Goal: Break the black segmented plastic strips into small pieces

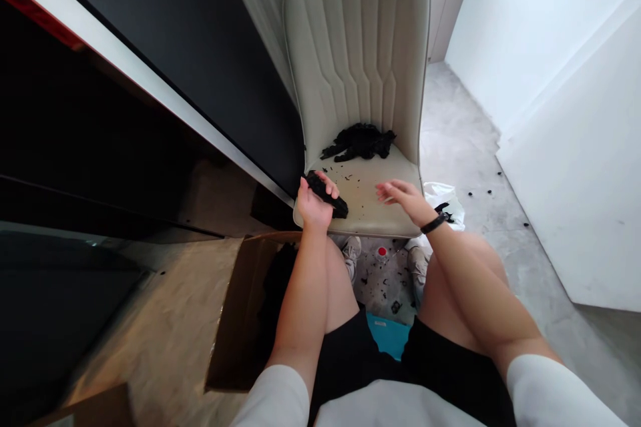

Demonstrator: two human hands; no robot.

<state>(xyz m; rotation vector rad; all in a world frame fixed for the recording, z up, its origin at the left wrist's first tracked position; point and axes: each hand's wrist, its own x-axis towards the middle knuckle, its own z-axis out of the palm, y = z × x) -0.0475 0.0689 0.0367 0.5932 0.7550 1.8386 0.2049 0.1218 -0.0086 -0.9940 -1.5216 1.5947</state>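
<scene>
My left hand (318,203) is closed around a dark, elongated black piece (336,202) over the front left of the chair seat. Its kind is not clear; it looks soft and crumpled. To the right, my right hand (399,195) hovers over the seat with its fingers stretched out and nothing in them. A larger heap of ragged black material (361,141) lies at the back of the seat, against the backrest. Small black crumbs are scattered on the seat between the heap and my hands.
A cream padded chair (358,33) faces me. By my left leg stands an open cardboard box (235,320) with black material inside. A white plastic bag (443,195) sits right of the chair. Black scraps and a red-topped item (382,251) are on the floor. A dark cabinet flanks the left.
</scene>
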